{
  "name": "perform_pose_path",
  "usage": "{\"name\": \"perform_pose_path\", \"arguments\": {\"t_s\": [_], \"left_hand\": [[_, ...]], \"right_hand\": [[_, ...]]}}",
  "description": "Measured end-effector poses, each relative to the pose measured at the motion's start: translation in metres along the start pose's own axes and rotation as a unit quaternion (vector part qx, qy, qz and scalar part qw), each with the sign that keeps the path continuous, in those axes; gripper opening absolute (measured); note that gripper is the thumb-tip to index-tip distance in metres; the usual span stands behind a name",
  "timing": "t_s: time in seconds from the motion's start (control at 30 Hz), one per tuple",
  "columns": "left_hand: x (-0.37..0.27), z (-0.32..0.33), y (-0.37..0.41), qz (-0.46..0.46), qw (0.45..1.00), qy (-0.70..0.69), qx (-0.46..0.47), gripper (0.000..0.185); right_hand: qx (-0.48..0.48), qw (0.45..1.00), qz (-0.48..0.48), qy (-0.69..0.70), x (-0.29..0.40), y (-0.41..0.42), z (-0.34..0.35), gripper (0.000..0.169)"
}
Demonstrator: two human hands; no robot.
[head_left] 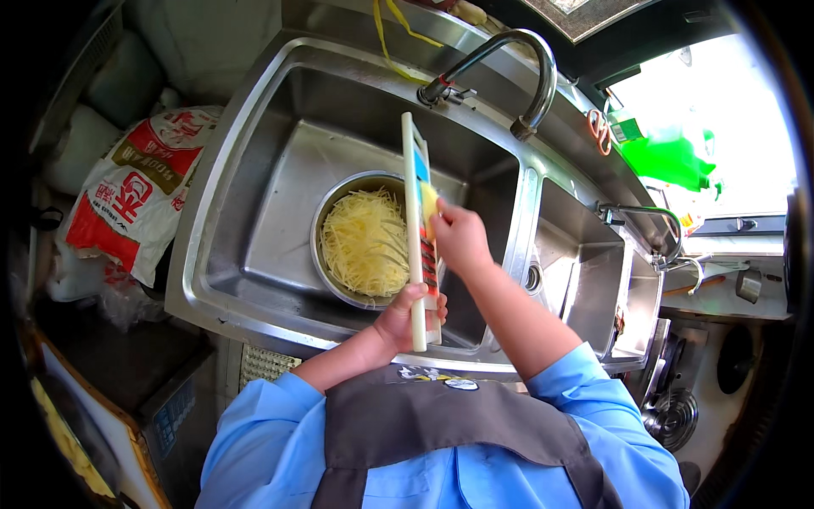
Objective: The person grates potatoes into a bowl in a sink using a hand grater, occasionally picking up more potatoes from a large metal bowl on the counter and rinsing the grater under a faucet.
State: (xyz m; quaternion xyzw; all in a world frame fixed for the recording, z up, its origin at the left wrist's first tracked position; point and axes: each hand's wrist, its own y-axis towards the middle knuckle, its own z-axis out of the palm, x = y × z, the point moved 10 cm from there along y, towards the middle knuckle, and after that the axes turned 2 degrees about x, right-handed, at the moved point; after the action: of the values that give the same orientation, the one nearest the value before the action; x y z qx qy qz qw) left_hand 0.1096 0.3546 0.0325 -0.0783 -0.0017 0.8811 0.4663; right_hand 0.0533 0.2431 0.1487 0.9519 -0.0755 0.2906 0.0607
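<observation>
My left hand [404, 318] grips the lower end of a white-framed mandoline slicer [413, 235], which is held on edge above the sink. On the slicer's right face, my right hand [459, 235] presses a pale yellow piece, apparently peeled potato [429, 200], against the surface. Left of the slicer, a round metal bowl [316, 254] rests in the large basin of the stainless steel sink [273, 184]. Thin pale yellow shreds [362, 245] fill much of the bowl. The slicer and left hand hide part of the bowl's right side.
A curved faucet [540, 70] rises behind the large basin, with a yellow strip [385, 38] beside it. Smaller basins [591, 273] and another faucet [668, 223] lie to the right. A red-and-white printed bag [143, 191] stands at left. Scissors [599, 132] are near a green container [668, 159].
</observation>
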Motion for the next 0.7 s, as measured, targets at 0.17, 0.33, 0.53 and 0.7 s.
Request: {"name": "perform_pose_path", "arguments": {"t_s": [0.17,0.33,0.53,0.7], "left_hand": [[-0.012,0.005,-0.006,0.017,1.000,-0.007,0.013,0.043],[-0.027,0.005,0.005,0.047,0.998,-0.013,0.027,0.054],[0.007,0.003,0.002,-0.015,1.000,0.010,0.022,0.057],[0.000,0.000,-0.002,0.004,1.000,-0.021,-0.003,0.051]], "right_hand": [[-0.008,0.998,-0.003,0.069,-0.003,-0.022,-0.020,0.030],[0.081,0.995,-0.038,0.040,0.016,-0.131,-0.012,0.025],[-0.031,0.999,-0.022,0.005,-0.010,-0.008,-0.014,0.029],[0.015,0.999,-0.026,0.023,-0.011,-0.025,-0.023,0.032]]}}
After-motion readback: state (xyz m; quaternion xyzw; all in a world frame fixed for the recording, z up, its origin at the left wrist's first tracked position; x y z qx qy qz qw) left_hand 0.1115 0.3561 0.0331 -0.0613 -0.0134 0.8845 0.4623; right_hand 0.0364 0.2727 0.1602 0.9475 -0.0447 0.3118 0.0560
